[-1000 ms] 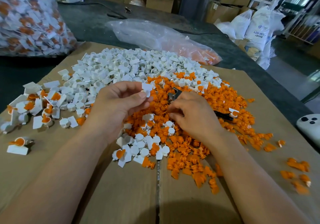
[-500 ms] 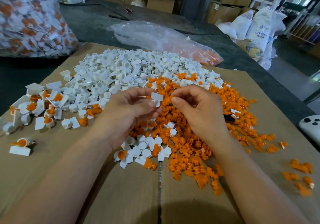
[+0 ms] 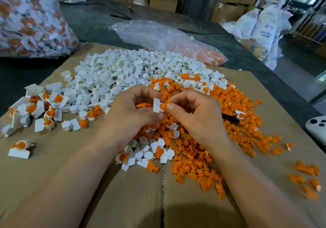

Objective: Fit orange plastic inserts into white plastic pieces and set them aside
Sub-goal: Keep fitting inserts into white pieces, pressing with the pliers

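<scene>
My left hand (image 3: pixel 130 115) pinches a white plastic piece (image 3: pixel 156 105) above the piles. My right hand (image 3: pixel 195 115) pinches an orange insert (image 3: pixel 163 106) and holds it against the white piece's round socket. Behind the hands lies a big heap of white pieces (image 3: pixel 123 72). A heap of orange inserts (image 3: pixel 229 108) spreads under and right of the hands. At the left lie several fitted pieces (image 3: pixel 44 108), white with orange inside, and one more fitted piece (image 3: pixel 20 149) sits alone nearer me.
All of it lies on flattened cardboard (image 3: pixel 123 201) over a dark table (image 3: pixel 98 21). A full bag of fitted pieces (image 3: pixel 31 19) stands at back left, a clear bag (image 3: pixel 158 35) with orange parts behind the heaps. A black pen (image 3: pixel 230 118) and a white device (image 3: pixel 317 127) lie right.
My right hand rose from the orange heap with an insert and met the left hand. The insert now sits against the white piece, which the left hand brought toward the middle.
</scene>
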Available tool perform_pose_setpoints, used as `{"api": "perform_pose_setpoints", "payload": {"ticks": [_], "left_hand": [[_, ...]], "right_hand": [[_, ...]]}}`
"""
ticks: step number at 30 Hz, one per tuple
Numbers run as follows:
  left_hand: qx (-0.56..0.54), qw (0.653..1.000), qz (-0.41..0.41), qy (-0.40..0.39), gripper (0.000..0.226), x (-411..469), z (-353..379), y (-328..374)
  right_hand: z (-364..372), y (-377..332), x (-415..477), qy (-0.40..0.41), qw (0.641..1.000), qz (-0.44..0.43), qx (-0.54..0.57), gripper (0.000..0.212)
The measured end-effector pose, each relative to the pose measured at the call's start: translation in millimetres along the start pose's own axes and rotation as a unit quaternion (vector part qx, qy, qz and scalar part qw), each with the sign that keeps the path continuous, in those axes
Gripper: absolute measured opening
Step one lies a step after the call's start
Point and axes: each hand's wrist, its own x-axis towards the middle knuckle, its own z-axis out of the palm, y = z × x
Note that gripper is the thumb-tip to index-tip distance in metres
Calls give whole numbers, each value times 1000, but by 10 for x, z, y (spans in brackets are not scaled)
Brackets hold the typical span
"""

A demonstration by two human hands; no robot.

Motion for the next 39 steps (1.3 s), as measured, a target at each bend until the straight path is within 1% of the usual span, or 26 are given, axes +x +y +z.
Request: {"api": "perform_pose_setpoints", "payload": {"ticks": [3, 5, 7, 9, 12, 14, 17, 21, 24, 29, 31, 34, 39], "left_hand": [[-9, 1000, 10, -9, 32, -8, 6, -10], [-39, 999, 8, -17, 22, -5, 1, -8], [-53, 998, 5, -20, 17, 4, -3, -11], [-54, 998, 6, -15, 20, 17, -7, -30], [-66, 998, 0, -4, 26, 25, -21, -51], [-65, 998, 4, -2, 25, 26, -25, -55], [-61, 998, 10, 2, 26, 21, -18, -53], [-87, 996, 13, 20, 24, 22, -8, -41], [-72, 997, 21, 17, 20, 17, -4, -28], [-63, 997, 35, 29, 15, 6, 23, -13], [-63, 997, 43, 34, 12, -3, 39, -9], [-72, 996, 48, 29, 5, -21, 62, 2], [-24, 997, 70, 26, 11, -39, 91, 5]], "right_hand": [[0, 9, -6, 15, 1000, -3, -10, 22], [-4, 17, -7, 26, 999, -10, -17, 18], [-3, 20, -9, 32, 999, -18, -25, 15], [-1, 21, -10, 37, 998, -29, -35, 11], [-1, 17, -10, 43, 997, -48, -37, 17], [-3, 18, -11, 42, 997, -58, -37, 18], [3, 30, -19, 38, 996, -68, -38, 14], [1, 31, -23, 42, 996, -68, -27, 16], [2, 31, -22, 45, 997, -63, -27, 15], [7, 23, -28, 29, 997, -54, -41, 5], [7, 16, -30, 15, 996, -57, -70, 8], [5, 22, -22, 8, 989, -63, -133, 20], [-10, 24, -18, 1, 985, -57, -165, 28]]}}
